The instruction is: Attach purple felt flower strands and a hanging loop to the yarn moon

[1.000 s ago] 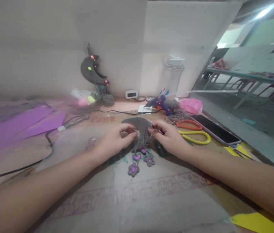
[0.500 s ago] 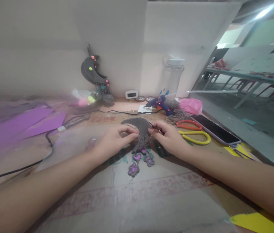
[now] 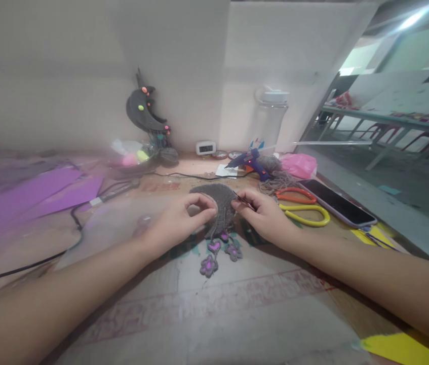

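Note:
A grey yarn-wrapped crescent ornament [image 3: 222, 203] lies on the table between my hands, with purple flower and heart charms [image 3: 214, 256] hanging from it toward me. My left hand [image 3: 178, 220] pinches its left edge with thumb and forefinger. My right hand [image 3: 265, 215] is closed at its right edge, pinching a thin dark strand or needle [image 3: 241, 197] that I cannot make out clearly.
Orange and yellow scissors [image 3: 303, 208] and a phone [image 3: 338, 203] lie right of my right hand. A blue glue gun [image 3: 250, 162], yarn, a pink bag [image 3: 298, 165], a clock [image 3: 205, 147] and a water jug [image 3: 273, 119] stand behind. Purple foam sheets [image 3: 28, 197] and a black cable [image 3: 75, 223] lie left.
My left fingers have shifted slightly along the crescent's left edge and curled into a tighter pinch. My right hand has hardly moved.

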A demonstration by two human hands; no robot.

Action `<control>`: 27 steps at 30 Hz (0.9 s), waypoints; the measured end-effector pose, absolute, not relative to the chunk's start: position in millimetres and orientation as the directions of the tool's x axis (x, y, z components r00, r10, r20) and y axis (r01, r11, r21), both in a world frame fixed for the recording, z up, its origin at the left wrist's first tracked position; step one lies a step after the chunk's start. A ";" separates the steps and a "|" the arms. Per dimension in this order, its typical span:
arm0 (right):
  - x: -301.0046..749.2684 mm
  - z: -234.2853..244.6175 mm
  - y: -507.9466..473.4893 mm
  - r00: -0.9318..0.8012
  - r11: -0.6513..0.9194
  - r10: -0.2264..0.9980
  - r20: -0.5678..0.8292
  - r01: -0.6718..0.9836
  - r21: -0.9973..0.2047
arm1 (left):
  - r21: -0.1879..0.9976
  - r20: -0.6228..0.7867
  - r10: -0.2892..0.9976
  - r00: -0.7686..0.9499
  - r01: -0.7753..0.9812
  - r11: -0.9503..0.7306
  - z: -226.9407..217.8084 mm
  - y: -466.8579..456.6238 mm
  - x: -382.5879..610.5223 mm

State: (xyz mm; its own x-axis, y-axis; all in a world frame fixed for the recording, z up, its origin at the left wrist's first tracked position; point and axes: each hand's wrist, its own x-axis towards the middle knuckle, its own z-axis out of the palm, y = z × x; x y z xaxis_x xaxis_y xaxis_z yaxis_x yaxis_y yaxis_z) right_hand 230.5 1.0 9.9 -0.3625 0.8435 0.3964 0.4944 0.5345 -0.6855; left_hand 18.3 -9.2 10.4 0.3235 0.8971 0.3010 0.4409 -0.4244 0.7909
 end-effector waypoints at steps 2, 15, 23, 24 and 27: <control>230.3 10.2 0.5 -0.364 0.541 0.840 0.403 0.490 -0.684 | 0.787 0.314 0.895 0.318 0.439 -0.432 10.0 -9.5 18.3; 230.2 10.4 1.4 -0.360 0.530 0.846 0.393 0.498 -0.686 | 0.826 0.325 0.869 0.373 0.335 -0.453 5.0 -10.7 17.3; 231.1 10.1 1.3 -0.377 0.555 0.830 0.410 0.498 -0.666 | 0.648 0.410 0.807 0.425 0.487 -0.586 9.6 -9.1 19.5; 231.2 10.1 0.9 -0.377 0.556 0.830 0.412 0.502 -0.662 | 0.643 0.420 0.808 0.413 0.493 -0.586 9.2 -8.2 19.8; 231.4 10.6 -0.4 -0.379 0.569 0.822 0.425 0.518 -0.639 | 0.642 0.422 0.826 0.373 0.520 -0.563 7.8 -7.2 19.8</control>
